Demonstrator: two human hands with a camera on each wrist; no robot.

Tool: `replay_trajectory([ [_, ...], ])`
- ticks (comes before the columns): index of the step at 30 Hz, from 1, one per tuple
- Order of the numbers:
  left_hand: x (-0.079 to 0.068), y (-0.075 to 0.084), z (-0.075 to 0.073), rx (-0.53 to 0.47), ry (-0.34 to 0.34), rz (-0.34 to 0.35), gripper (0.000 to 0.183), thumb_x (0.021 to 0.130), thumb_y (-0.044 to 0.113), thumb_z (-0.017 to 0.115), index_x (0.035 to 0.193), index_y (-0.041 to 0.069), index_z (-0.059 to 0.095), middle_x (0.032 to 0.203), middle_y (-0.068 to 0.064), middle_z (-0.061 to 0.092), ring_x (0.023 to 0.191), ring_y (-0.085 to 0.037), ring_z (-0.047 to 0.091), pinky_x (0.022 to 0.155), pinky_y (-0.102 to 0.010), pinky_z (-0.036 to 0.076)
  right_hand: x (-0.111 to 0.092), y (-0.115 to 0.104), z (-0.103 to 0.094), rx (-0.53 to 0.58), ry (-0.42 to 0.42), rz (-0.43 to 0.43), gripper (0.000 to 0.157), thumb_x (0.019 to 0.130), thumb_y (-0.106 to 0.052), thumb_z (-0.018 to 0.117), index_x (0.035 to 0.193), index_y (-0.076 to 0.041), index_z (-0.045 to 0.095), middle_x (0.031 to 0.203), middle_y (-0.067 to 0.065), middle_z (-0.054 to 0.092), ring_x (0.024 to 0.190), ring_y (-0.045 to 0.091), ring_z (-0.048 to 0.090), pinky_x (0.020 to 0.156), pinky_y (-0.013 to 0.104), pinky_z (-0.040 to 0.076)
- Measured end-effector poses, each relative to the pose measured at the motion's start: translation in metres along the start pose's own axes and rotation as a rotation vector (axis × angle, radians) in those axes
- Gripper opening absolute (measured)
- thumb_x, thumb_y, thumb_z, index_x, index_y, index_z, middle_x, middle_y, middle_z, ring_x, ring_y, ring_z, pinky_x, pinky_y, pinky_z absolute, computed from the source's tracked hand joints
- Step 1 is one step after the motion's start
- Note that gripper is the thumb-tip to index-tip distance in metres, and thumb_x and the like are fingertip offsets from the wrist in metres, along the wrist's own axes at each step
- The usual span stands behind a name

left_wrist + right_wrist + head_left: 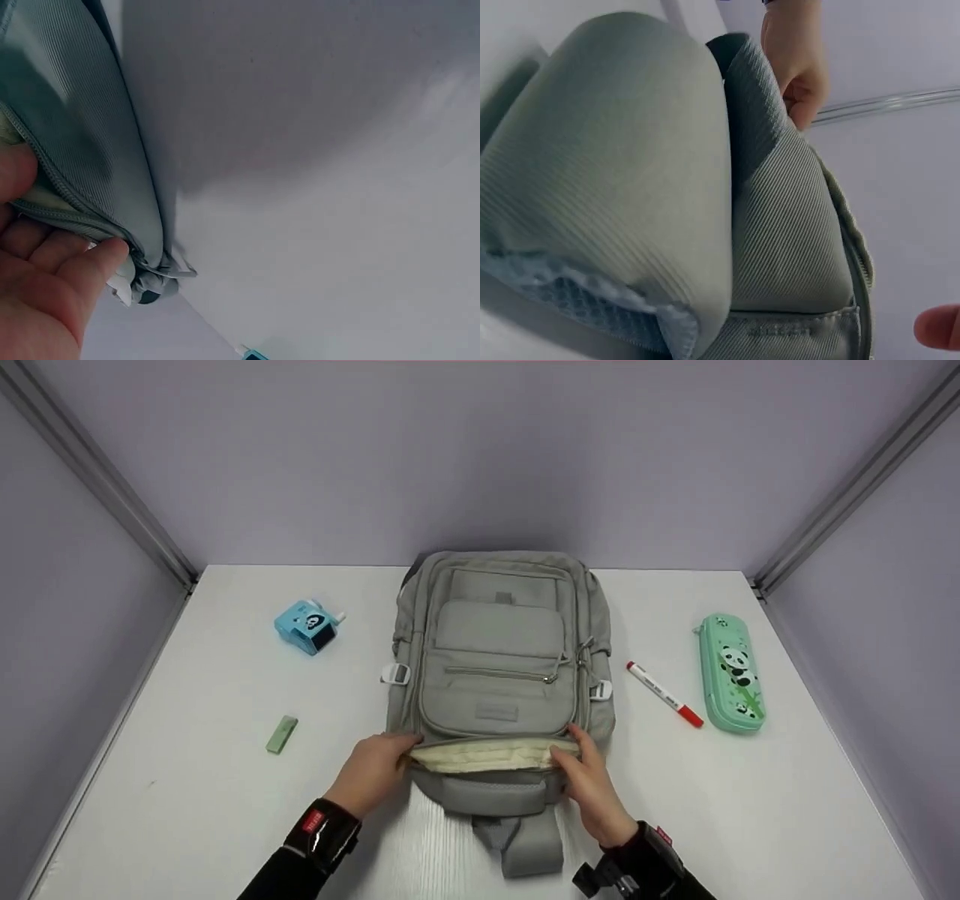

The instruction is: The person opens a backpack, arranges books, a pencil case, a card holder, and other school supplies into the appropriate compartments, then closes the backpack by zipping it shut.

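The backpack (499, 694) gapes open between the left hand (373, 772), pinching one end, and the right hand (592, 787), whose grip I can't tell from here.

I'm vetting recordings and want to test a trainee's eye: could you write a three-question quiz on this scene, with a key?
1. True or false: the left hand and right hand are at opposite ends of the cream-lined opening of the backpack.
2. Which animal decorates the green case: (A) cat, (B) panda, (C) rabbit?
3. Fill in: in the head view, the red-and-white marker lies to the ____ of the backpack.

Key: 1. True; 2. B; 3. right.
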State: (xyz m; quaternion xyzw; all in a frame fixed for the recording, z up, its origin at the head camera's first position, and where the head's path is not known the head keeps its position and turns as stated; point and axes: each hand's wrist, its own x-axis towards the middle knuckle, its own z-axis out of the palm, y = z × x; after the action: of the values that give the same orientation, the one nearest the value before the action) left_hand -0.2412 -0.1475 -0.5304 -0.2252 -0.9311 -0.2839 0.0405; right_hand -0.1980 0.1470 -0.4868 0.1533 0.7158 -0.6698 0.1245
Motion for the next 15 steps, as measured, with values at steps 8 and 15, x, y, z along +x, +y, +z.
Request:
replay_trajectory([
  [8, -0.018, 0.031, 0.006, 0.001, -0.070, 0.099, 0.025, 0.090, 0.008, 0.066, 0.114, -0.001, 0.069, 0.103, -0.015, 0.075, 0.091, -0.029, 0.074, 0.081, -0.041, 0.059, 0.030, -0.007, -0.026, -0.082, -0.003, -0.008, 0.065, 0.105, -0.021, 0.041, 0.156, 0.005, 0.010, 0.163, 0.029, 0.008, 0.138, 0.040, 0.036, 0.103, 0.054, 0.043],
  [15, -0.025, 0.060, 0.014, 0.000, -0.190, 0.167, 0.038, 0.093, 0.014, 0.064, 0.125, -0.005, 0.061, 0.114, -0.017, 0.071, 0.095, -0.033, 0.072, 0.084, -0.042, 0.059, 0.058, -0.015, -0.052, -0.150, -0.019, -0.016, 0.060, 0.106, -0.025, 0.041, 0.156, 0.001, 0.020, 0.148, 0.025, 0.038, 0.085, 0.006, 0.054, 0.075, 0.027, 0.044],
])
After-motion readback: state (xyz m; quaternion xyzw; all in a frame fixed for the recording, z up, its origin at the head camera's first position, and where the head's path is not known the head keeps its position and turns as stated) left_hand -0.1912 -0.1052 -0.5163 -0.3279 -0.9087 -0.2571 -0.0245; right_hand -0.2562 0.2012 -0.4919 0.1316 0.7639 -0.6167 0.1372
